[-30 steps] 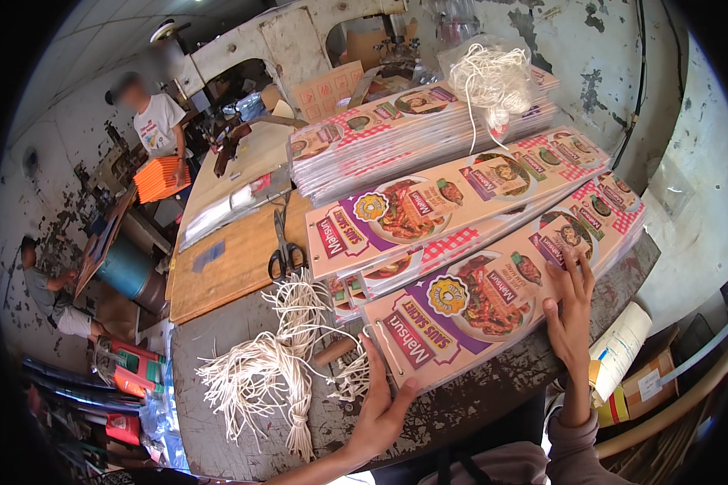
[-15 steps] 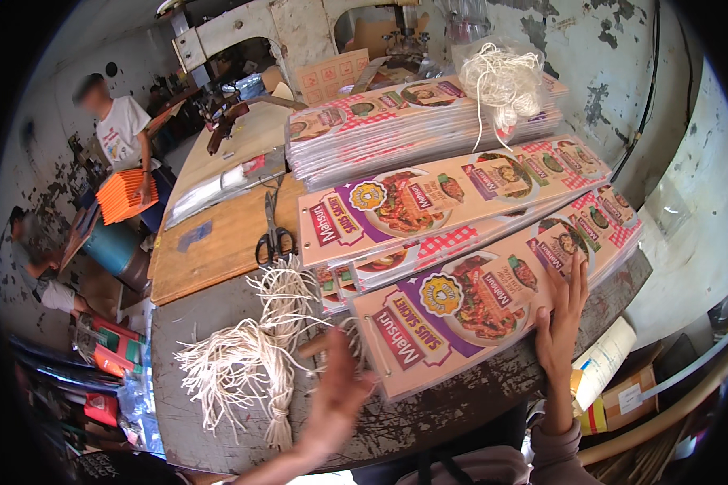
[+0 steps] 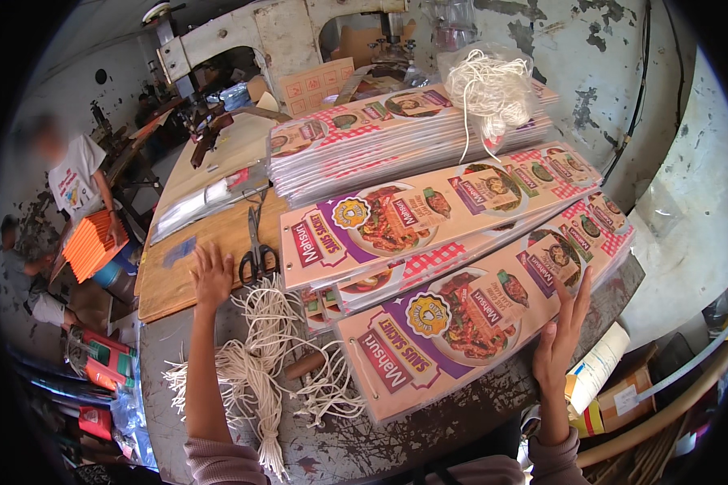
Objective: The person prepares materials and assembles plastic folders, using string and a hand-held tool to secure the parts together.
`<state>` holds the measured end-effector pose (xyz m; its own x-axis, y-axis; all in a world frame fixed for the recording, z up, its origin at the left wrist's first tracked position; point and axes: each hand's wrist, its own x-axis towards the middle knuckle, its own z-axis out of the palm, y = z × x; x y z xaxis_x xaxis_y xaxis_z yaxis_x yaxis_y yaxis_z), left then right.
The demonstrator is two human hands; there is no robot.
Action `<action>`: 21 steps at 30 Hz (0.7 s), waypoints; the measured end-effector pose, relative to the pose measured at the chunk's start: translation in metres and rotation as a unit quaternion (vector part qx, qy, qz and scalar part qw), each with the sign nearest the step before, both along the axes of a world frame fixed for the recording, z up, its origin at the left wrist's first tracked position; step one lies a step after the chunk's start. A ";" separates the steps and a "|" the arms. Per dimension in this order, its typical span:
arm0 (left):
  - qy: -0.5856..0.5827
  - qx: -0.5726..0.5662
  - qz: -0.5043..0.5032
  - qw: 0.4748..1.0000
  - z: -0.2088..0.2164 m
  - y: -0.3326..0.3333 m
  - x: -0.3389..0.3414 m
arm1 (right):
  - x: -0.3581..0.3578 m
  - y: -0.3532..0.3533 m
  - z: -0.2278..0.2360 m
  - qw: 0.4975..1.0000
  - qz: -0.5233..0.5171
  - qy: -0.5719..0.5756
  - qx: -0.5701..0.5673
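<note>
My left hand (image 3: 212,273) lies with fingers spread on the edge of a wooden board (image 3: 162,287), just left of black-handled scissors (image 3: 259,257). Nothing shows in it. My right hand (image 3: 556,343) rests along the near edge of a long printed food banner (image 3: 461,323) in clear plastic, fingers apart. That banner tops a slanted pile with metal eyelets at its left end. Beside my left forearm lie bundles of white cord (image 3: 259,388). A brown cylindrical handle (image 3: 304,365) sits among more loose cords.
Behind are a second banner pile (image 3: 437,214) and a taller stack (image 3: 412,145) carrying a plastic bag of white cord (image 3: 489,89). A person (image 3: 81,178) holding orange sheets (image 3: 95,245) stands at the left. A rolled sheet (image 3: 598,368) is at the right.
My left hand has moved from the cords forward and left onto the board by the scissors. My right hand stays on the banner's edge. The view has shifted slightly.
</note>
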<state>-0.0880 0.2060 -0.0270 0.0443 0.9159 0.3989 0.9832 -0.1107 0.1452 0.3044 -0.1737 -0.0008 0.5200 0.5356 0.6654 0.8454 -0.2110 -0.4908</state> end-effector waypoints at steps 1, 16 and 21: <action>0.022 -0.072 -0.014 0.997 -0.003 0.000 -0.001 | 0.001 0.000 0.000 1.000 0.001 0.005 0.003; 0.013 -0.230 -0.096 0.968 0.018 -0.015 0.044 | -0.007 0.005 0.002 1.000 0.012 0.016 0.001; -0.023 -0.222 -0.149 0.963 0.021 -0.013 0.031 | -0.005 0.003 0.002 1.000 0.009 0.017 0.007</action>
